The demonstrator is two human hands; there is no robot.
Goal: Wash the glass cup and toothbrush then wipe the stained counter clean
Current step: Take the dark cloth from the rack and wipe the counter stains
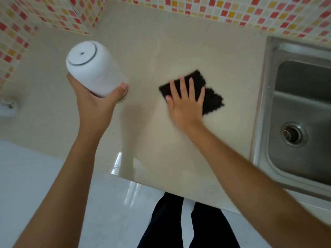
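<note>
The right hand (186, 102) is laid flat with fingers spread on a black cloth (211, 97), which is pressed against the beige counter (223, 56) beneath the palm. A steel sink (272, 97) lies beyond the little-finger side. The left hand (93, 102) is wrapped tightly around a white cylindrical container (91, 68), held clear of the counter.

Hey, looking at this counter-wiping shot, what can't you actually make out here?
Head view only:
- Counter under the black cloth and right hand: covered, so any stain there is hidden.
- Bottom of the white container: hidden by the left hand.
- Sink: cut off at the right edge.
- Small object at the left edge: blurred, cropped.
</note>
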